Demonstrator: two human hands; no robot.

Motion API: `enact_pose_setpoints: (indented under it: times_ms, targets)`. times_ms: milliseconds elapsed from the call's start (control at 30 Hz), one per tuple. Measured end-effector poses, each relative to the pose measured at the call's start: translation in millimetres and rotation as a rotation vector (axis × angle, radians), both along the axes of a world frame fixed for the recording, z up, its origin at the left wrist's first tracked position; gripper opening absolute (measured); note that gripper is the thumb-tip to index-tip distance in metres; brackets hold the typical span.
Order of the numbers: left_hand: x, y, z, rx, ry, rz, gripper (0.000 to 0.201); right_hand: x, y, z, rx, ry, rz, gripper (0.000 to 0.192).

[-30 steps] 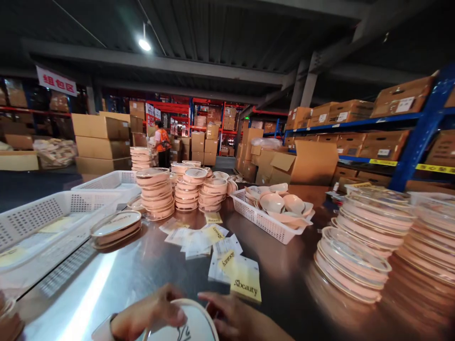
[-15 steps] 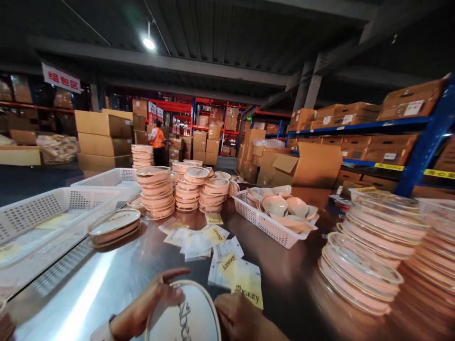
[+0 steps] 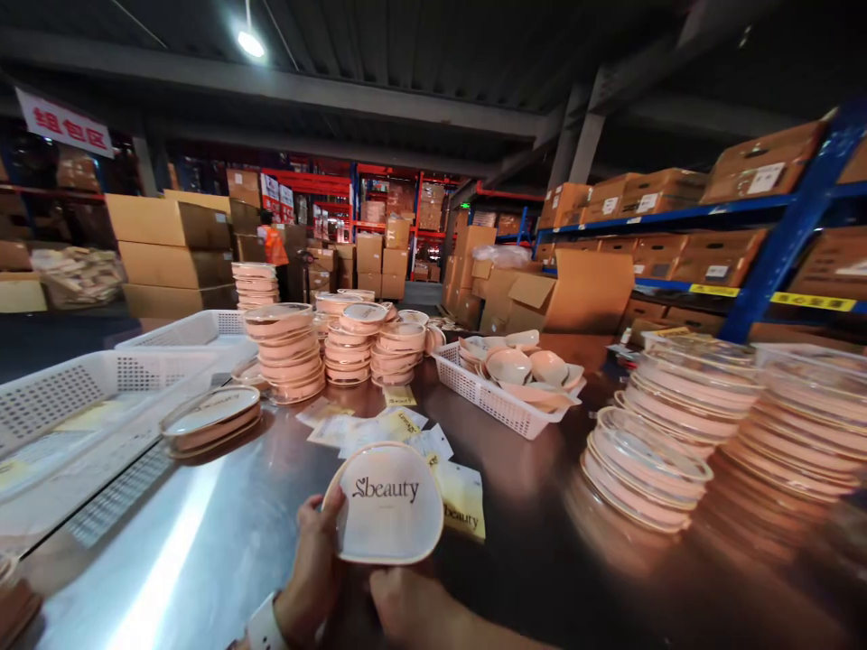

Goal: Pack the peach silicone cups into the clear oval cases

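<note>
A cream, rounded cosmetic pouch [image 3: 383,528] with a gold rim and dark "beauty" lettering is held up over the table. My left hand [image 3: 318,551] grips its left edge, thumb over the front. At the lower edge, my right hand [image 3: 406,591] is closed against the pouch; its fingertips are hidden, so the exact bit pinched does not show. Behind the pouch lie several printed paper-and-yellow packets [image 3: 464,487], partly covered by it. A short pile of similar pouches [image 3: 213,415] rests to the left.
Pouch stacks [image 3: 281,352] stand at the back centre, more pouches [image 3: 643,469] at the right. A white basket [image 3: 501,402] holds loose pink-and-cream pieces. White perforated baskets [image 3: 122,379] line the left. Beyond are cartons [image 3: 172,262], shelving and a person in an orange vest [image 3: 275,246].
The pouch has been raised and turned so its lettering reads level. My right hand has shifted from its right side to the lower edge. The camera view has tilted down and turned slightly right.
</note>
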State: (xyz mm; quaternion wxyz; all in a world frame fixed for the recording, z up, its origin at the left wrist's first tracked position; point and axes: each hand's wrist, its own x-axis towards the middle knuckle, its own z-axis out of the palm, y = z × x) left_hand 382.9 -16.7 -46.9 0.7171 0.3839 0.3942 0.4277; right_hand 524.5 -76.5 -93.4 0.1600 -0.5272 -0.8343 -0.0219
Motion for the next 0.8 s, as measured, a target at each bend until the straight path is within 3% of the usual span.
enact_pose_setpoints:
  times_ms: [100,167,267,333,400,533,667,800]
  targets:
    - [-14,8,11.5,0.196,0.021,0.054,0.092,23,7,25.3,-0.149,0.475,-0.086,0.029]
    - [-30,21,18.1,0.464,0.118,0.019,0.089,46,12,49.7,-0.05,0.758,-0.166,0.047]
    - [-53,38,14.5,0.844,0.339,0.086,0.057,74,15,75.2,0.151,0.923,-0.157,0.054]
    - [-64,43,4.5,1.045,0.446,0.161,0.034,81,14,80.7,0.235,0.885,-0.082,0.045]
    - [-71,45,-5.5,1.251,0.508,0.249,0.024,79,11,81.0,0.311,0.757,0.017,0.036]
    - [-74,47,-11.6,1.717,0.48,0.478,0.041,70,2,82.2,0.43,0.455,0.226,0.022]
    - [-69,46,-5.2,1.789,0.484,0.504,0.047,67,-4,84.6,0.537,0.395,0.124,0.038]
    - [-63,39,-4.6,1.824,0.49,0.437,0.051,67,-7,80.6,0.488,0.369,0.035,0.054]
